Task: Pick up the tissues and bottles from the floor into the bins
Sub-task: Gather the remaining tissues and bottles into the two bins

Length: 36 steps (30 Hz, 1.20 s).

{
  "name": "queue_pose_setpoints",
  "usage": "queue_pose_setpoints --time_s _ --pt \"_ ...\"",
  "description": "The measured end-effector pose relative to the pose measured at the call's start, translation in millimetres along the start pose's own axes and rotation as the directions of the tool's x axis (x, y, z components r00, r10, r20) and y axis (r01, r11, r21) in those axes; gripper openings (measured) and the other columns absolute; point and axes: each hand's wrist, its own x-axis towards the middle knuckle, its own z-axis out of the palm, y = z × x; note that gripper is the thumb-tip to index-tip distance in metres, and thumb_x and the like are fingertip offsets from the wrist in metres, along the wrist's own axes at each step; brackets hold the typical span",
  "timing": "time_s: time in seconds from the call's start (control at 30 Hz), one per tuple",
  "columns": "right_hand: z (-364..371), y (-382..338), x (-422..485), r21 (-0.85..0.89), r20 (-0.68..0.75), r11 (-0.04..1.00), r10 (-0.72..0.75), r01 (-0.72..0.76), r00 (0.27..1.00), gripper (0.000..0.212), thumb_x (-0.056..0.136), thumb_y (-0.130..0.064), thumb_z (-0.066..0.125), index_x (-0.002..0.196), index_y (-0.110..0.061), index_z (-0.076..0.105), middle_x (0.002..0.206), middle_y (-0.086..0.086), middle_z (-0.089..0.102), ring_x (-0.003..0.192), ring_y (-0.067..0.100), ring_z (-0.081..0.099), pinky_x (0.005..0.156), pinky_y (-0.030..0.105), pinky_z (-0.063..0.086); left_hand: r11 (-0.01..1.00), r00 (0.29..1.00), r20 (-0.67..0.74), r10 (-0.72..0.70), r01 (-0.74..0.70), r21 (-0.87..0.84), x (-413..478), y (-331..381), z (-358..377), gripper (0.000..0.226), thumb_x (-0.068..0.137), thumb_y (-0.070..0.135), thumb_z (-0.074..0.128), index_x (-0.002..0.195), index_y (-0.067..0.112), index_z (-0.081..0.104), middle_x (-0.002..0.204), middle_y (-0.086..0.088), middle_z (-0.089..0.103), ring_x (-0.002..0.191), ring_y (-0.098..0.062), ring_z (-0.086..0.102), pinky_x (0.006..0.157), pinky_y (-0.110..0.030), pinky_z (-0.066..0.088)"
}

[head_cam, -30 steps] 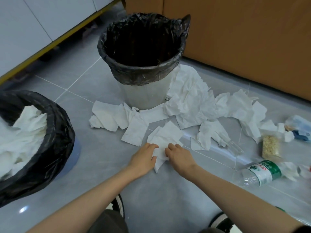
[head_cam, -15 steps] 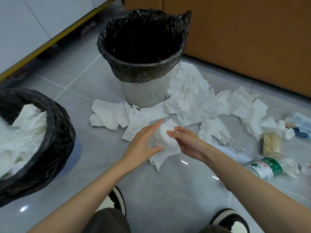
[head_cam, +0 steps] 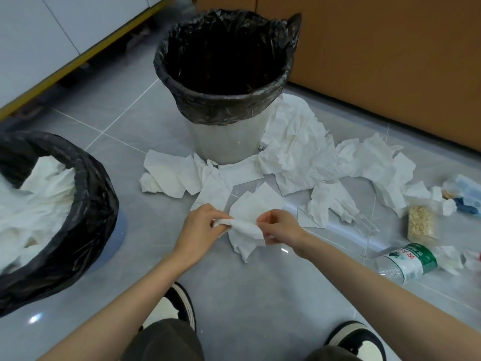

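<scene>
While forearms reach forward, both hands [head_cam: 242, 227] pinch one crumpled tissue [head_cam: 247, 230] between curled fingers.

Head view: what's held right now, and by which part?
A crumpled tissue: left hand grips its left end, right hand pinches its right edge; the rest hangs below.

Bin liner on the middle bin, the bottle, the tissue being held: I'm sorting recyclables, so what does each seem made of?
bin liner: thin black plastic film, glossy, crinkled, with sharp highlights.
bottle: clear plastic, possibly PET, with a see-through ribbed body and a printed green-and-white label.
tissue: soft white paper, matte, creased and crumpled.
</scene>
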Motion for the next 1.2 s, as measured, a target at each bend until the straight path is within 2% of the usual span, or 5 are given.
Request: queue_pose_setpoints --time_s 0.13,0.37,0.57,0.9,1.2 --pt "-3.6 5.0 7.6 -0.589 -0.050 0.772 -0.329 0.238 0.943 0.031 0.087 -0.024 0.063 0.116 -0.020 0.055 0.118 -0.001 0.051 0.096 0.016 0.052 0.085 0.027 0.044 0.988 0.981 -0.144 -0.129 0.116 -0.099 0.6 -25.1 -12.9 0.013 0.084 0.015 0.066 0.093 0.019 0.074 0.088 0.000 0.063 0.081 -0.022 0.062 0.075 -0.041 0.054" --pt "19.3 6.3 12.7 -0.870 0.203 0.405 -0.226 0.282 0.953 0.079 0.075 -0.041 0.073 0.141 -0.032 0.030 0.124 0.003 0.040 0.112 0.024 0.044 0.077 0.034 0.040 0.959 0.935 -0.228 -0.270 0.240 -0.153 -1.5 -36.9 -30.3 0.011 0.088 0.023 0.063 0.093 0.017 0.071 0.090 -0.003 0.067 0.080 -0.019 0.061 0.068 -0.026 0.045" --pt "30.0 14.2 10.6 -0.918 0.274 0.207 -0.283 0.337 0.919 0.036 0.089 -0.016 0.050 0.124 -0.021 0.048 0.108 0.009 0.048 0.100 0.030 0.051 0.066 0.033 0.033 0.952 0.937 -0.196 -0.288 0.257 -0.167 -2.4 -35.1 -27.7 0.010 0.087 0.025 0.063 0.091 0.019 0.070 0.091 -0.002 0.066 0.081 -0.016 0.060 0.066 -0.024 0.044" --pt "16.6 -25.4 7.8 -0.205 -0.108 0.960 -0.214 0.189 0.971 0.030 0.096 -0.025 0.045 0.066 -0.018 0.041 0.069 -0.001 0.042 0.063 0.011 0.039 0.059 0.025 0.031 0.953 0.919 -0.278 -0.278 0.226 -0.204 0.6 -16.8 -44.1 0.012 0.089 0.029 0.061 0.093 0.020 0.068 0.088 -0.003 0.065 0.072 -0.013 0.055 0.061 -0.023 0.042" --pt "45.4 -140.3 -17.3 0.067 0.030 0.928 -0.369 0.367 0.929 0.022 0.092 -0.026 0.054 0.084 -0.006 0.059 0.075 0.004 0.045 0.067 0.012 0.042 0.054 0.023 0.031 0.918 0.837 -0.492 -0.241 0.032 -0.395 -4.8 35.5 -116.9 0.011 0.094 0.024 0.056 0.087 0.026 0.065 0.073 -0.002 0.065 0.056 -0.017 0.063 0.051 -0.023 0.052"
